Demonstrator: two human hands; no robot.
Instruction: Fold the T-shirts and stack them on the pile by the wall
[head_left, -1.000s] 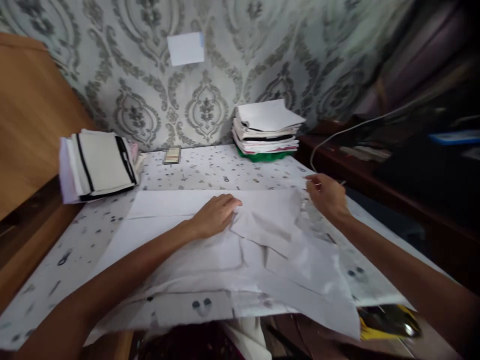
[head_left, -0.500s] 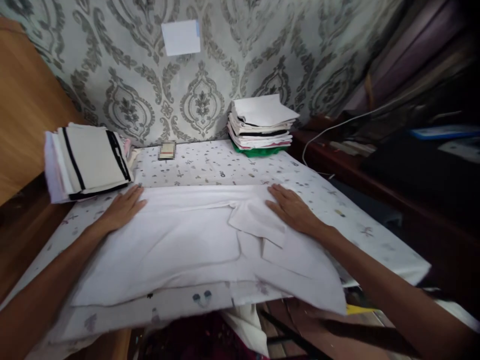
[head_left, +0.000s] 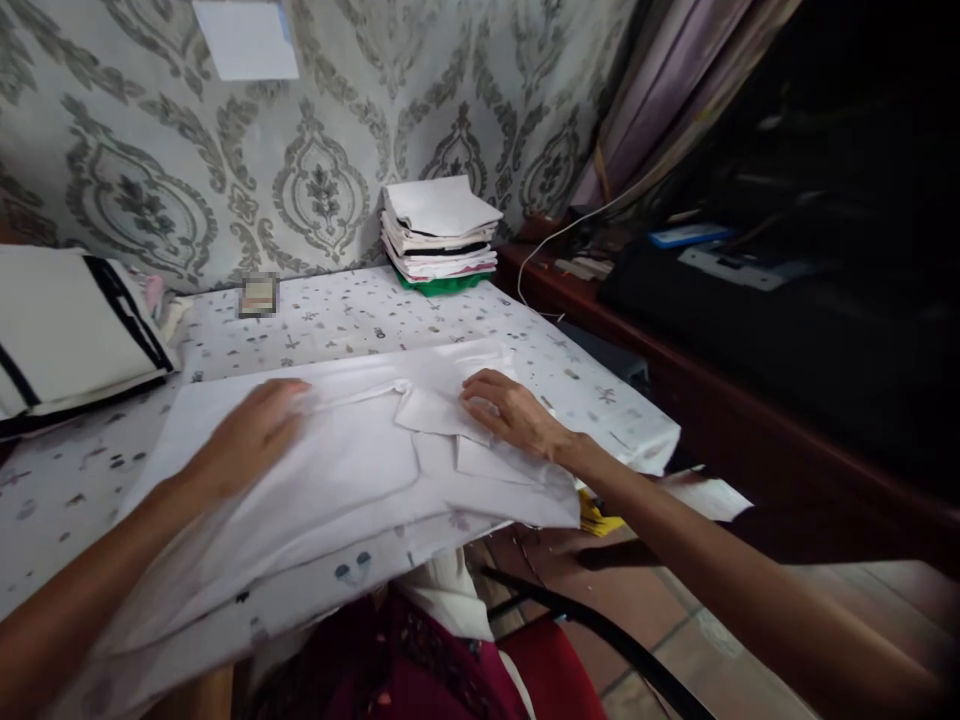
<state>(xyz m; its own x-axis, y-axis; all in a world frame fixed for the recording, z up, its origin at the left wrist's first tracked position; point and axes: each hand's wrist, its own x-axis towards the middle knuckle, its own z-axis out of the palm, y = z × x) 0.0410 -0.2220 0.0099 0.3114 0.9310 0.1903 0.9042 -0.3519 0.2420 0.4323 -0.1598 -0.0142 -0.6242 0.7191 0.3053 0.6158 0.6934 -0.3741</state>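
A white garment point(head_left: 341, 450) lies spread over the front of the table, with a loose folded flap point(head_left: 439, 413) near its right side. My left hand point(head_left: 259, 430) is above the left part of the garment, its fingers stretched forward and smeared by motion. Over the right part, by the flap, is my right hand point(head_left: 510, 408), with its fingers apart and slightly bent. Neither hand visibly grips the fabric. Whether the right fingertips touch the cloth, I cannot tell.
Folded cloth pieces with black bands form a stack point(head_left: 71, 325) at the left. Another cloth stack point(head_left: 442, 235), green at the bottom, stands at the back. A small blurred-out item point(head_left: 259, 296) lies on the patterned tablecloth point(head_left: 330, 310). A white cable point(head_left: 559, 228) hangs at the right.
The view has turned right. Both hands have left the garment's far edge and come back toward me over it. The left hand has moved inward from the garment's far left corner.
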